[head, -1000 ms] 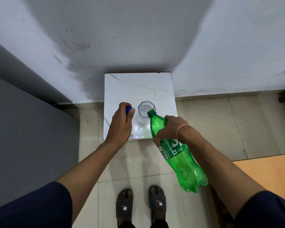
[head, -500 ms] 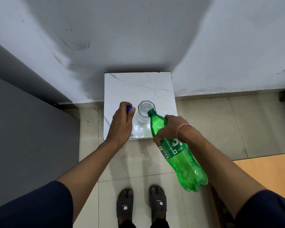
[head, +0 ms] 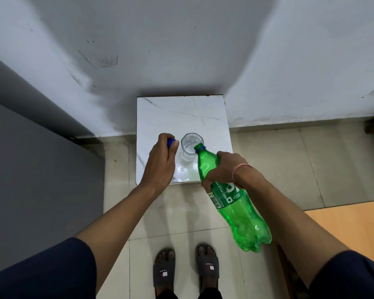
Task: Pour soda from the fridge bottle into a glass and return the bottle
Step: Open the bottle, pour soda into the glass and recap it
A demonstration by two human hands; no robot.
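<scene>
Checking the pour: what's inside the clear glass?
Clear faceted glass: what looks like clear liquid. The green plastic bottle's mouth covers its near rim; level cannot be told.

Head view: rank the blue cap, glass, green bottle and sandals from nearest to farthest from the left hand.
1. The blue cap: pinched in the left hand itself.
2. The glass: on the marble table, just right of that hand.
3. The green bottle: beyond the glass, tilted in the right hand.
4. The sandals: on the floor, far below.

The right hand [head: 222, 169] grips the green bottle [head: 231, 201], tilted with its open mouth over the glass [head: 190, 143] on the white marble table [head: 181, 113]. The left hand [head: 162, 160] holds the blue cap [head: 171, 142] just beside the glass.
</scene>
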